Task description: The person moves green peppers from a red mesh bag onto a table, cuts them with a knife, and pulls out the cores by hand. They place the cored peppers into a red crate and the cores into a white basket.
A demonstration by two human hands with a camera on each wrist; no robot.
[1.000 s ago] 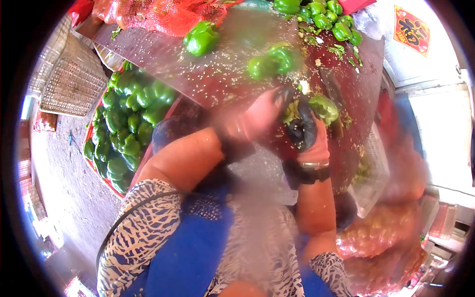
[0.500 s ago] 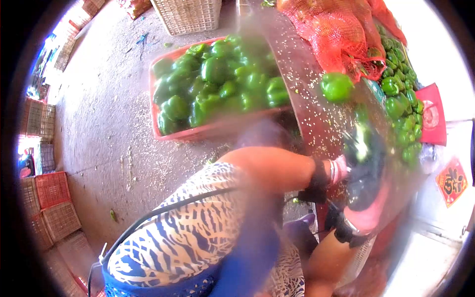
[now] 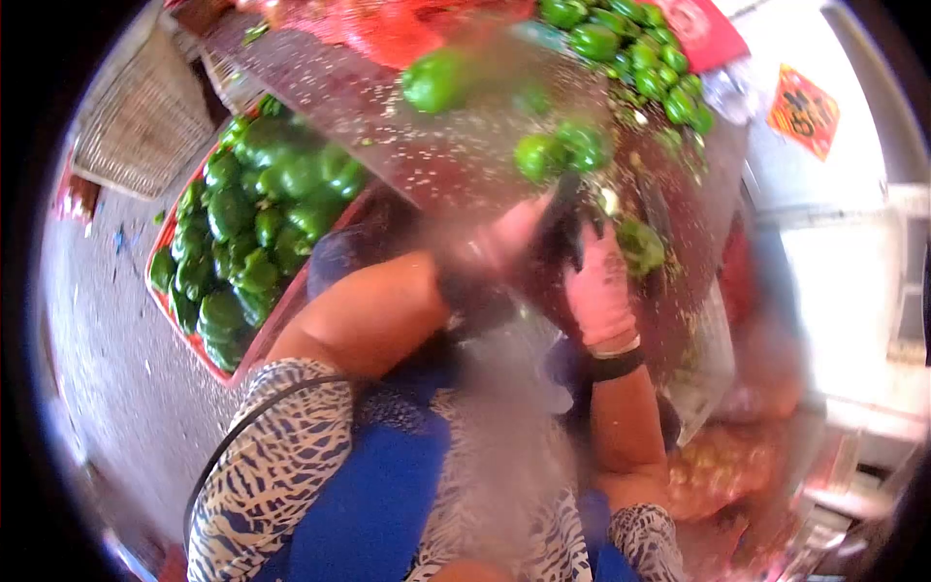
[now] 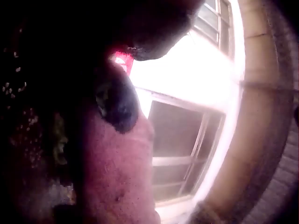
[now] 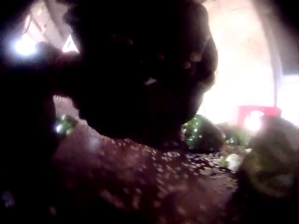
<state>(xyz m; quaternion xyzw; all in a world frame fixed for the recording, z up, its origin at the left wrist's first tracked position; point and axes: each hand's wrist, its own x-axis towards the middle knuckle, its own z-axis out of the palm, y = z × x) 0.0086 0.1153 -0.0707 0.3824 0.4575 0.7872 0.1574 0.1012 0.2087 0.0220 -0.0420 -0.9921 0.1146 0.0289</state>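
Both hands are in close over the work now. The left hand (image 3: pixel 499 242) is smeared by motion. The right hand (image 3: pixel 596 291) shows the pink back of its glove, and the black fingertips (image 3: pixel 572 228) of the two meet in one dark knot. Whether either hand is grasping something or only pressing there, I cannot tell, and the wrist views are too dark to settle it.

Just beside the right hand, on its outer side, sits a green pepper (image 3: pixel 640 244). It looks close enough to touch the glove, though the blur hides any contact. Under both hands the dark red table (image 3: pixel 436 165) is sprinkled with pale seeds (image 5: pixel 163 177), so a good deal of pepper work looks done.

Down beside the left arm, a red crate (image 3: pixel 218 369) is filled nearly to the brim with peppers. A little beyond the fingertips, two peppers (image 3: pixel 558 153) wait side by side. Farther out, past the left hand, a loose pepper (image 3: pixel 434 82) lies by a red net sack (image 3: pixel 388 29). Past the right hand, at the table's far end, sits a heap of peppers (image 3: pixel 640 48), so plenty looks left to do. Far out to the left, beyond the crate, stands a wicker basket (image 3: pixel 136 116).
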